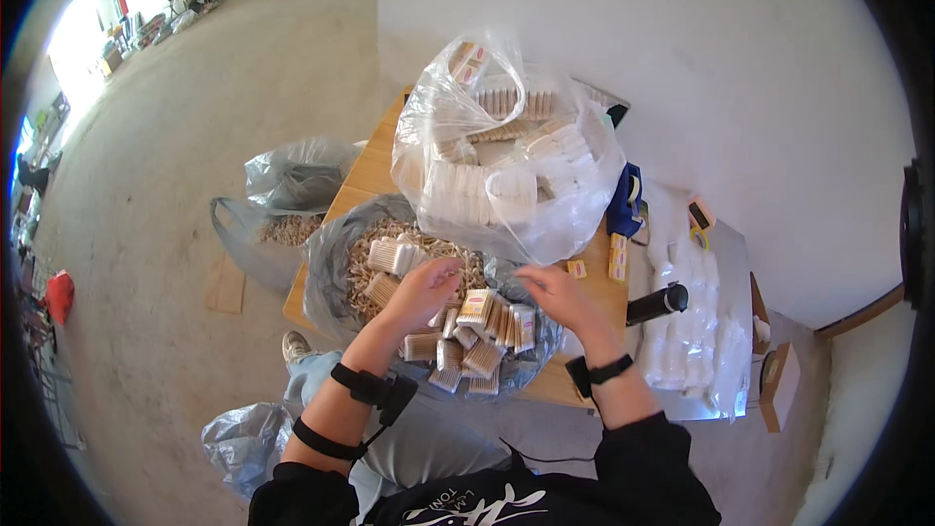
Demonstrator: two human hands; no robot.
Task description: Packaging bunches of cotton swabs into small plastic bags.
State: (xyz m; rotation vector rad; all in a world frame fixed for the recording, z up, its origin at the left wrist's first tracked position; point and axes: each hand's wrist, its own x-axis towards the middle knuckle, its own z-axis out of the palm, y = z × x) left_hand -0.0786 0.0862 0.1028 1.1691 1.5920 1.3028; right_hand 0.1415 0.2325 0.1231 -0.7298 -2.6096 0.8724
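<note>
Both of my hands hover over a grey plastic bag spread on the table. Loose cotton swabs fill its far part, and several clear packs of cotton swabs are heaped in its near part. My left hand is above the swabs, fingers loosely bent and apart, with nothing visible in them. Across a gap, my right hand reaches inward beside the bag's crumpled edge, its fingers loosely apart and seemingly bare. A yellow-and-white labelled swab pack lies on the heap between them.
Behind, a large clear bag holds many swab packs. To the right are a blue tape dispenser, small yellow boxes, a black bottle and white plastic-wrapped bundles. Grey bags stand left of the wooden table.
</note>
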